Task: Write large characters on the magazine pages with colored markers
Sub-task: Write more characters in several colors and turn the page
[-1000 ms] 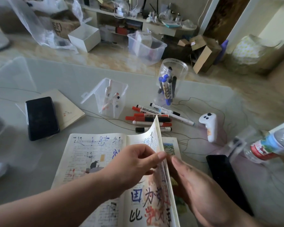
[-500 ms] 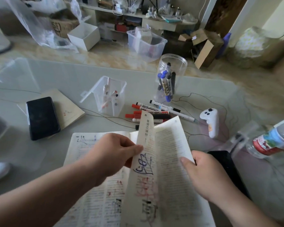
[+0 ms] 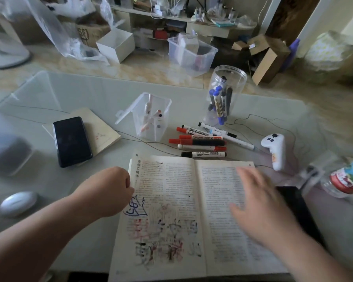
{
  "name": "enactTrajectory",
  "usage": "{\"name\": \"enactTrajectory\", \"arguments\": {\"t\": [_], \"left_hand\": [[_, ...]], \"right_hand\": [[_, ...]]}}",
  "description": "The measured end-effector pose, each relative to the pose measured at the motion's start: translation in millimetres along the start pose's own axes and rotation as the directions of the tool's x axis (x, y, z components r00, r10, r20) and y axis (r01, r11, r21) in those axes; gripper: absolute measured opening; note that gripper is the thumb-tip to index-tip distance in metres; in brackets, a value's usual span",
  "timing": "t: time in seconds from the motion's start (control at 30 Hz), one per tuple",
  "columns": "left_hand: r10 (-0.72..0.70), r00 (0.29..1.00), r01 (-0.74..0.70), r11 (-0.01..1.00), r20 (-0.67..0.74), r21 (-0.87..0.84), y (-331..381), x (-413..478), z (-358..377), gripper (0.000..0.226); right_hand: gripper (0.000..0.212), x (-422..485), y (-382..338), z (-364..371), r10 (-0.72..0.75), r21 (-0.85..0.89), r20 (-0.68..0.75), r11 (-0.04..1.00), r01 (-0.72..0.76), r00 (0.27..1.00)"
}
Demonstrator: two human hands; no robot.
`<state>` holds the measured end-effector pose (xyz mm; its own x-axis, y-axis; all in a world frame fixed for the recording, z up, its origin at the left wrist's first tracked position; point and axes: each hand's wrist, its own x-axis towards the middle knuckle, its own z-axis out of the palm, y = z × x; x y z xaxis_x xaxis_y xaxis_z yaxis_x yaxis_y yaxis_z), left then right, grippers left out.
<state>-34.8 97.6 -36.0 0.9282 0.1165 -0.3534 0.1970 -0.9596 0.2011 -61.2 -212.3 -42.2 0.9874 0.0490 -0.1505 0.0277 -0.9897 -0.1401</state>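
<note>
Since half a second ago the page that stood upright has been laid over to the left, and the magazine (image 3: 181, 200) now lies open and flat at the near edge of the table (image 3: 90, 92). Its left page carries large blue, red and black characters over the print. The left hand (image 3: 108, 192) has its fingers curled and grips that page's outer edge. The right hand (image 3: 259, 208), blurred, hangs over the right page with fingers straight and spread; whether it touches the paper cannot be told.

A dark flat slab (image 3: 293, 204) lies just right of the magazine, a white oval gadget (image 3: 17, 202) well to the left. Beyond the top edge lie loose markers (image 3: 202, 141) in red and black, beside a white controller (image 3: 273, 147) and a thin wire (image 3: 130, 137). A bottle (image 3: 346, 178) lies at the right. A black phone (image 3: 71, 141) rests on a notebook (image 3: 102, 127). Farther back stand a small clear box (image 3: 153, 119) and a clear jar (image 3: 225, 94) holding more markers.

On the tiled floor (image 3: 151, 68) behind are a plastic bin (image 3: 192, 51), a white box (image 3: 116, 44), cardboard boxes (image 3: 267, 58) and a cluttered low shelf (image 3: 171, 17).
</note>
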Motion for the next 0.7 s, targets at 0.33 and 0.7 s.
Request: {"name": "enactTrajectory", "arguments": {"t": [0.33, 0.7], "left_hand": [[0.421, 0.89, -0.415, 0.907, -0.177, 0.072, 12.5, -7.9, 10.0, 0.074], [0.505, 0.824, -0.555, 0.811, 0.258, 0.185, 56.4, -5.6, 52.3, 0.11]], "right_hand": [[0.058, -17.9, -55.8, 49.3, -0.393, 0.045, 0.165, 0.919, 0.391, 0.904], [0.025, 48.8, -30.0, 5.6, -0.274, 0.119, -0.07, 0.952, 0.281, 0.959]]}}
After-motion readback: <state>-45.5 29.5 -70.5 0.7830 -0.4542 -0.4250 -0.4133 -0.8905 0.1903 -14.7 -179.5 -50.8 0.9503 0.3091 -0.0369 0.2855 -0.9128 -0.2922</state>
